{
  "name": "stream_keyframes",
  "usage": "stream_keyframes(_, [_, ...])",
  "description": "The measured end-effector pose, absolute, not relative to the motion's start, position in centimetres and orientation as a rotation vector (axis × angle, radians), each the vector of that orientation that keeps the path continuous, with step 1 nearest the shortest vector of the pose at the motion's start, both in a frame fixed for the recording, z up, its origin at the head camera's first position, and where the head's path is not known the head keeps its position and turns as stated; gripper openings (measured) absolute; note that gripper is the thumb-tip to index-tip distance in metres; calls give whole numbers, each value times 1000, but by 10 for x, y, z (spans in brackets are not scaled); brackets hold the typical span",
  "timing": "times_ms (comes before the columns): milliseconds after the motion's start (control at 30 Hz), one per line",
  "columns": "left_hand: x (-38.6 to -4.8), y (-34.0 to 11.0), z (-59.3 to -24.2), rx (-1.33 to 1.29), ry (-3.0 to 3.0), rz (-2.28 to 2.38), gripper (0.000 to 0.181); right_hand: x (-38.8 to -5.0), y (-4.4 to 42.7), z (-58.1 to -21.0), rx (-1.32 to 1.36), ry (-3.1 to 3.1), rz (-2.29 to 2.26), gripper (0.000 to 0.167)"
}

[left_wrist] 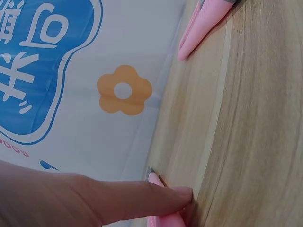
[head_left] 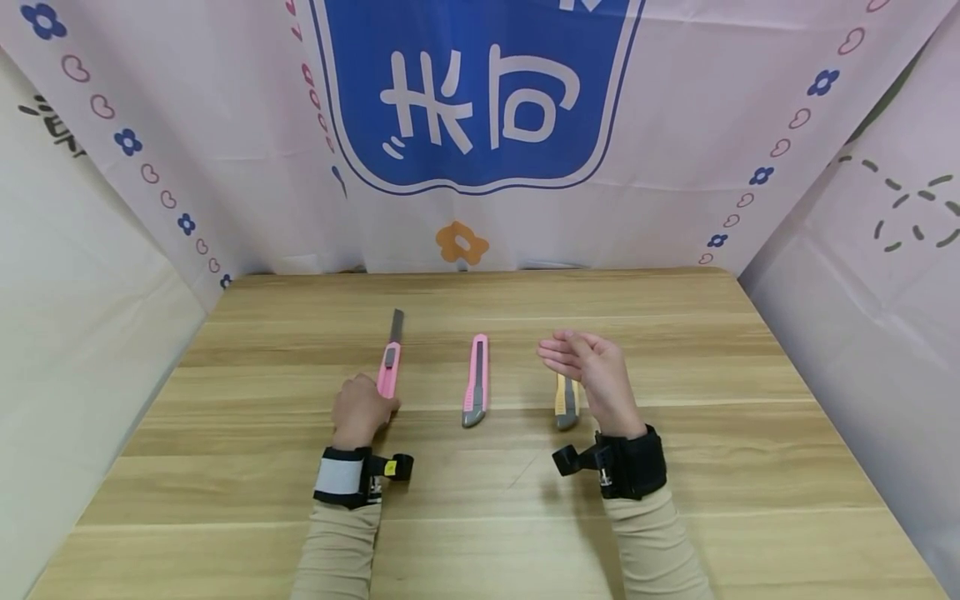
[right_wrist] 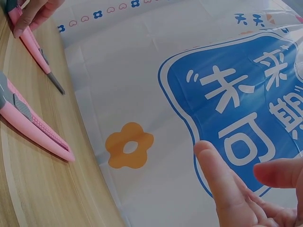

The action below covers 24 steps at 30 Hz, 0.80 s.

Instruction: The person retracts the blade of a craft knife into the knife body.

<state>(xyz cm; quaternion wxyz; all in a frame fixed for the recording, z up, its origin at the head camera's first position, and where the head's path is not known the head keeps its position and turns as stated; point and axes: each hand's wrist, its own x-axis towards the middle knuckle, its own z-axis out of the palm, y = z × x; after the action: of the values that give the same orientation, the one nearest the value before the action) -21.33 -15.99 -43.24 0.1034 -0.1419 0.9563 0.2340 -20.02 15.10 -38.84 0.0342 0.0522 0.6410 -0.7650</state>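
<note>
Pink-grey cutters [head_left: 388,371] [head_left: 476,381], yellow-grey cutter [head_left: 567,403], wood-grained table [head_left: 465,533]

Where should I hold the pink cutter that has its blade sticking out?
Probably by the pink handle, coming from the near end, where the left hand holds it: the grey blade sticks out of the far end.

Wood-grain tbl [head_left: 750,500]; white backdrop [head_left: 675,150] behind w/ blue emblem [head_left: 480,162] & orange flower [head_left: 448,242].

Middle cutter [head_left: 476,382] on table [head_left: 480,517], between two cutters [head_left: 388,367]
</note>
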Motion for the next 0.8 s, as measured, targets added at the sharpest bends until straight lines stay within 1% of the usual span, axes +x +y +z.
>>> stream_keyframes(167, [-213,-160,-433,-427,2810,680,25,-200,151,-389,156,1973,-2348,35])
stream_keyframes(567, [-213,-159,-431,-408,2769,707,22,-200,152,-390,166,1956,-2350,35])
stream_keyframes(800, [-212,-156,-426,-393,2805,819,18,-201,152,-389,157,1946,-2361,34])
